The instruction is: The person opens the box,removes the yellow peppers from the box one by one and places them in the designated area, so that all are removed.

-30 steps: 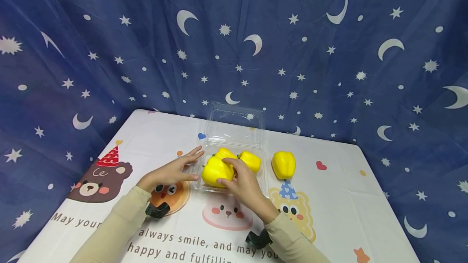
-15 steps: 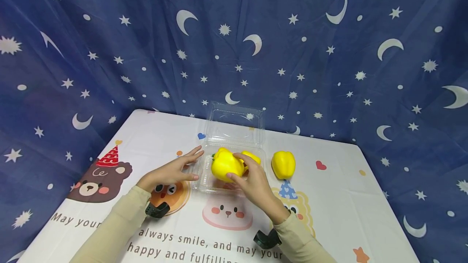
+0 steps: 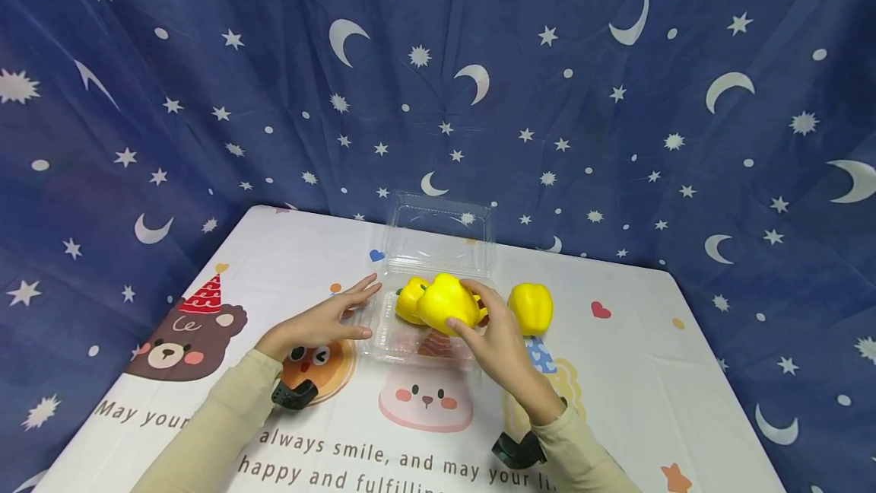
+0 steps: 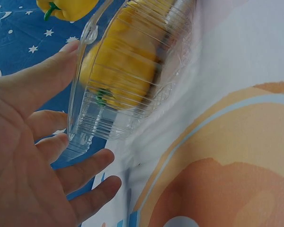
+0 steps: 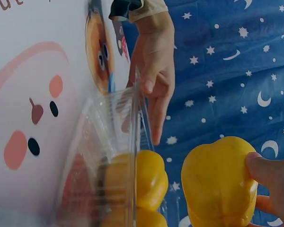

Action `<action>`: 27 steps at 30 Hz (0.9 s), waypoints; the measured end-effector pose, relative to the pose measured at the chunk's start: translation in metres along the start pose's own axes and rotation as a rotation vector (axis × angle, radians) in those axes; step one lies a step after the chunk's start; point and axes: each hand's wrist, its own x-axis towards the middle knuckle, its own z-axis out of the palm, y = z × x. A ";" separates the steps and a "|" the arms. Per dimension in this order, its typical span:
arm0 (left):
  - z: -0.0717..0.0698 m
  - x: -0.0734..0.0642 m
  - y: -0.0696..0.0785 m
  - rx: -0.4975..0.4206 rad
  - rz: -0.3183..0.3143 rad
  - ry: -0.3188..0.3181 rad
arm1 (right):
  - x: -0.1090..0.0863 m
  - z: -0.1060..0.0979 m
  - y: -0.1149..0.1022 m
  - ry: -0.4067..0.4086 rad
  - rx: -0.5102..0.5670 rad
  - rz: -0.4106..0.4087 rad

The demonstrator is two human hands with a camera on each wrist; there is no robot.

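Note:
My right hand [image 3: 496, 341] grips a yellow bell pepper [image 3: 443, 304] between thumb and fingers. That pepper hangs above a clear plastic clamshell container [image 3: 393, 347] whose lid [image 3: 441, 230] is swung back. One pepper [image 3: 407, 303] sits inside at the back left. Another, mostly hidden by the held pepper in the head view, shows as a lower pepper [image 5: 146, 218] in the right wrist view. My left hand [image 3: 325, 323] has its fingers spread at the container's left side, its thumb at the rim in the left wrist view. On the table right of the container lies a further pepper [image 3: 532, 309].
A white printed cloth [image 3: 630, 371] covers the table. Behind the table hangs a blue curtain [image 3: 520, 112] with moons and stars. Each wrist carries a black band device, such as the one on the right wrist [image 3: 518, 450].
The right hand has carried the gripped pepper rightward across the container, uncovering the back-left pepper and covering the right one. The left hand has stayed in place.

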 end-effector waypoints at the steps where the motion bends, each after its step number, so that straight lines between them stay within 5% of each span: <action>1: 0.000 0.000 0.000 -0.002 0.000 0.000 | 0.000 -0.002 0.001 0.005 -0.007 -0.002; 27: 0.000 0.000 0.000 -0.012 -0.001 -0.001 | -0.012 -0.043 0.032 0.099 -0.012 0.064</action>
